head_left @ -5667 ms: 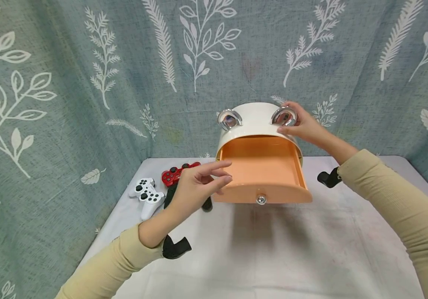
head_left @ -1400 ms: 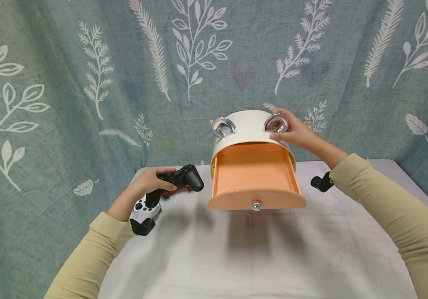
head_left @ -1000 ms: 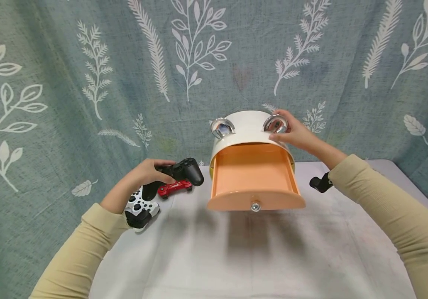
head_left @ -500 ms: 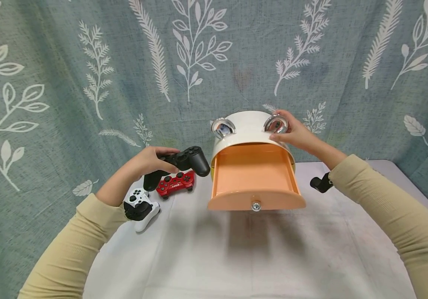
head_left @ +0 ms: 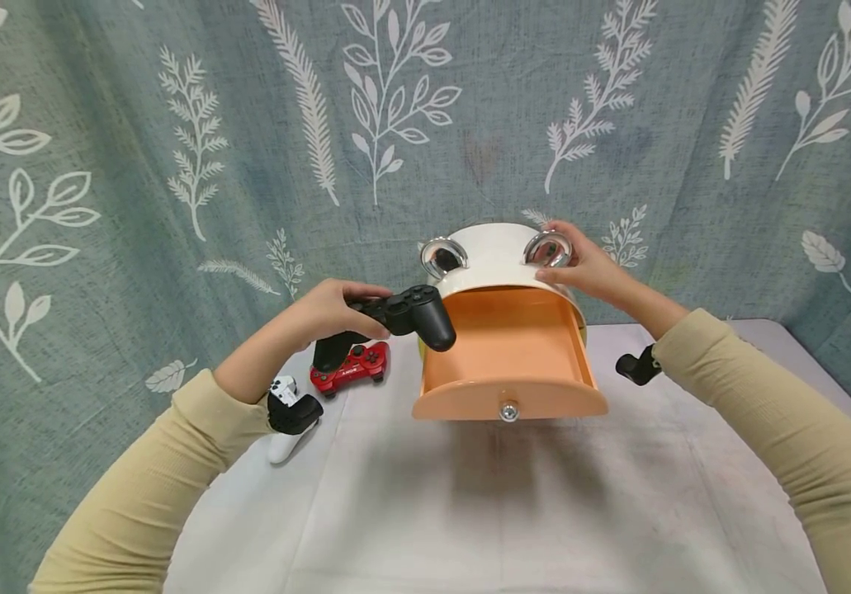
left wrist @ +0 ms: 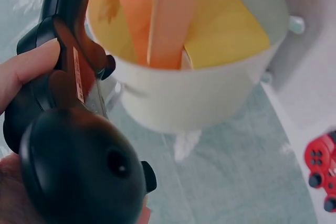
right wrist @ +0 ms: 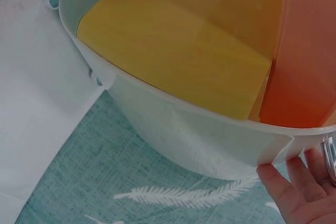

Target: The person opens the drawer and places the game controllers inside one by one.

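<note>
My left hand (head_left: 332, 313) grips a black game controller (head_left: 428, 318) by its middle, thumb on the near side. The controller hangs in the air, one handle overlapping the left edge of the pulled-out orange drawer (head_left: 514, 404) in the head view; in the left wrist view it fills the left side. The drawer belongs to a white, round-topped drawer box (head_left: 495, 247) with two chrome, eye-like rings and a clear knob. My right hand (head_left: 581, 264) holds the box top around the right chrome ring (head_left: 548, 248). In the right wrist view its fingertips touch the white shell (right wrist: 210, 150).
A red game controller (head_left: 351, 369) lies on the white-covered table (head_left: 410, 511) left of the box. Nearer, a white controller (head_left: 287, 445) is partly hidden by the left wrist's camera (head_left: 295, 412). A leaf-patterned curtain (head_left: 470, 124) stands behind and at the sides.
My left hand reached the controllers, picked up the black one, raised it off the table and moved it right to the drawer's left side. The right hand stays at the box top.
</note>
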Tool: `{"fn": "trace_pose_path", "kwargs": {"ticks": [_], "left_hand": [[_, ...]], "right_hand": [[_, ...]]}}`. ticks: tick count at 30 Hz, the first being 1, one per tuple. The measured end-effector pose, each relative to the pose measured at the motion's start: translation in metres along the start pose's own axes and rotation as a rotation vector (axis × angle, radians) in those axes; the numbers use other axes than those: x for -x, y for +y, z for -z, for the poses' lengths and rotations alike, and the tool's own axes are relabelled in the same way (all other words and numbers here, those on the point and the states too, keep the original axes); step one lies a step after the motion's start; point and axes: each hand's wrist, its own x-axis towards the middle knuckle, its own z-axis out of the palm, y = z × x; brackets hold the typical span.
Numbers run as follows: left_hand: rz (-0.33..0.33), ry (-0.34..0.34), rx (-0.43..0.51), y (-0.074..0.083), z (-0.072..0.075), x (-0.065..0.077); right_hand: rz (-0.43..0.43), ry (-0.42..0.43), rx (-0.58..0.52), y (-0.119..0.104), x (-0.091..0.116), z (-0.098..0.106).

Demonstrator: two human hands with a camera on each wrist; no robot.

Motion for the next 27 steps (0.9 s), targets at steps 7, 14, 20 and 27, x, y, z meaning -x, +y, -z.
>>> {"fn": "trace_pose_path", "kwargs": {"ticks": [7, 14, 20, 27], "left_hand": [[-0.05, -0.007, 0.003, 0.021, -0.02, -0.003], [-0.097, 0.024, -0.046, 0.036, -0.04, -0.009], [-0.106, 0.021, -0.06, 0.045, -0.052, -0.016], [-0.135, 0.027, -0.103, 0.053, -0.062, -0.026]], "right_hand": [[0.003, -0.003, -0.009, 0.003, -0.001, -0.001], [0.013, 0.014, 0.014, 0.003, -0.002, -0.001], [0.019, 0.019, 0.024, 0.001, 0.0, -0.001], [0.027, 0.026, 0.018, 0.002, 0.001, -0.001]]}}
